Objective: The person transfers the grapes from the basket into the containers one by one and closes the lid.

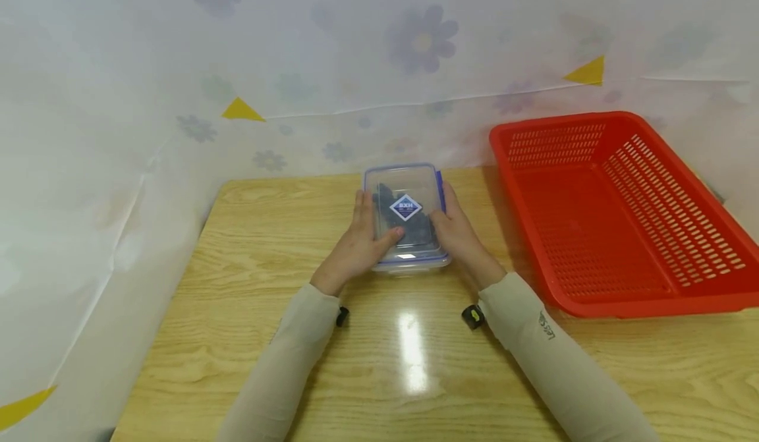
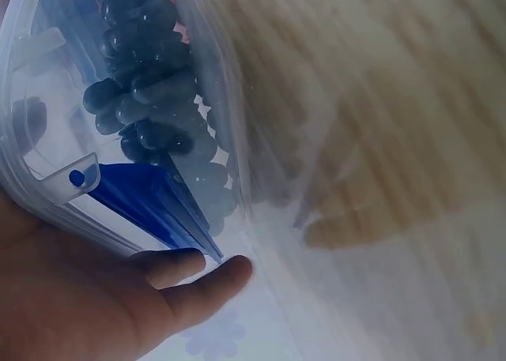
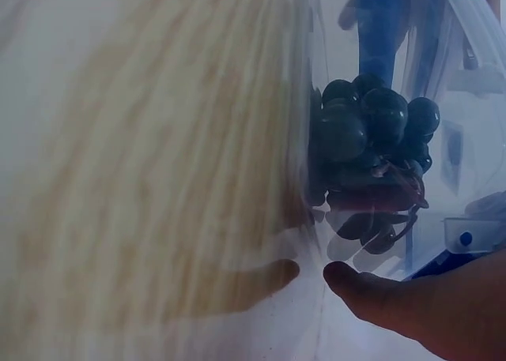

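A clear plastic food container [image 1: 400, 177] with a blue-edged lid and a diamond-shaped label is held between both hands, close over the table. Inside it is a bunch of dark grapes [image 2: 150, 77], also visible through the wall in the right wrist view. The left hand [image 1: 358, 244] grips the container's left side, its thumb lying over the lid. On the opposite side the right hand [image 1: 465, 234] holds the edge, its thumb on the lid. Beside the left fingers a blue latch flap [image 2: 142, 199] hangs down. The lid appears seated on the container.
At the right stands a large red plastic basket [image 1: 599, 231] with slotted walls. The wood-grain table [image 1: 237, 336] meets a flower-patterned sheet [image 1: 332, 47] at the back and left. Yellow tape pieces [image 1: 242, 110] are stuck on the sheet.
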